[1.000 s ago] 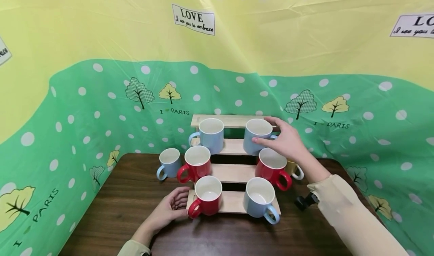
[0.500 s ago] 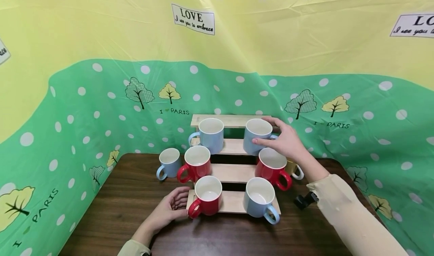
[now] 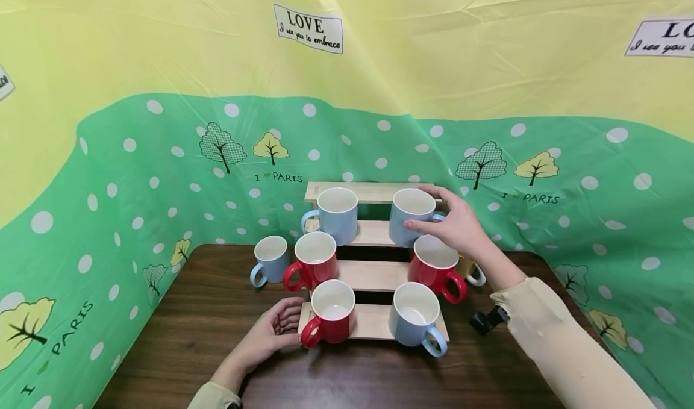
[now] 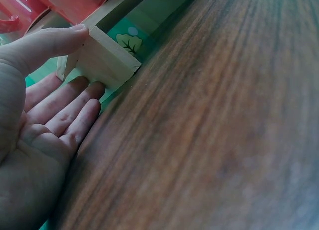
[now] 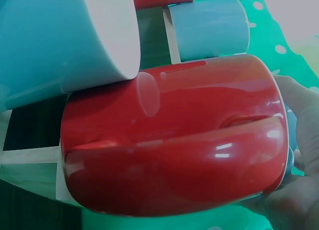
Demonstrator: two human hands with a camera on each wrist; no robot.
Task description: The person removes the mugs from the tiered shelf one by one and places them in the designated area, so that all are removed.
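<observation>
A four-tiered wooden rack (image 3: 373,321) stands on the table with mugs on its lower three steps. My right hand (image 3: 459,223) grips a light blue mug (image 3: 402,227) on the right of the third step, thumb across its front and fingers round behind, by the handle. In the right wrist view a red mug (image 5: 169,140) covers most of that blue mug. At the rack's lower left corner my left hand (image 3: 267,332) holds the wood; the left wrist view has the thumb (image 4: 60,43) at the front edge and the fingers along the side panel (image 4: 107,65).
Other mugs on the steps are blue (image 3: 340,228), red (image 3: 320,270), red (image 3: 337,330) and blue (image 3: 409,330). A blue mug (image 3: 275,267) stands on the table left of the rack, a yellowish one (image 3: 464,267) to the right. A patterned cloth (image 3: 162,198) hangs behind.
</observation>
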